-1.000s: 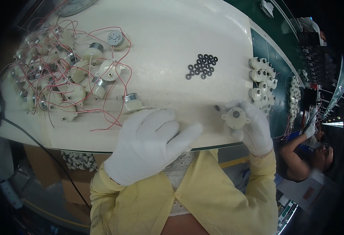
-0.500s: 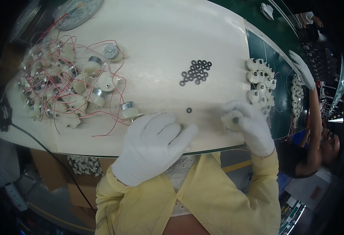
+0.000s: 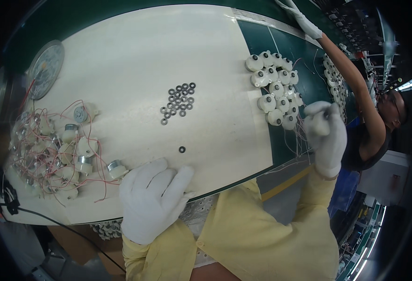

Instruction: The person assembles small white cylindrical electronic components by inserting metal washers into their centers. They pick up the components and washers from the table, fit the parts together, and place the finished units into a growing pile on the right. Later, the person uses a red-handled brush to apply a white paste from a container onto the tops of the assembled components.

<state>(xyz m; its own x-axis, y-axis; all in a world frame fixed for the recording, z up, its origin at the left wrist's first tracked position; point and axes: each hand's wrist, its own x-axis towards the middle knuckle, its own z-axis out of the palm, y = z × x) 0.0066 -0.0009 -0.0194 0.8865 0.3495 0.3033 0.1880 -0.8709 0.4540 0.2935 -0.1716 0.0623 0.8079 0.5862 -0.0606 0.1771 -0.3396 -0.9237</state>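
My right hand (image 3: 330, 143), gloved in white, is closed around a small white gear motor (image 3: 319, 125), somewhat blurred, with a dark spot on top. It is held just right of a group of similar gear motors (image 3: 276, 87) with dark rings on their tops. My left hand (image 3: 149, 199), also gloved, rests at the table's near edge with fingers spread; its underside is hidden. Close to its fingers sits a gear motor (image 3: 116, 169) with a silver can. One dark ring (image 3: 182, 149) lies apart from a cluster of several dark rings (image 3: 178, 99).
Gear motors with tangled red wires (image 3: 51, 159) are heaped at the left. Behind them stands a round clear reel (image 3: 46, 70). A co-worker's gloved hand (image 3: 302, 19) reaches in at the far right, near another row of motors (image 3: 335, 82). A black cable (image 3: 60, 227) hangs at the left.
My right hand has carried the gear motor rightward, past the table's white part to the grouped motors. The view has turned, shifting the table leftward. My left hand remains near the front edge.
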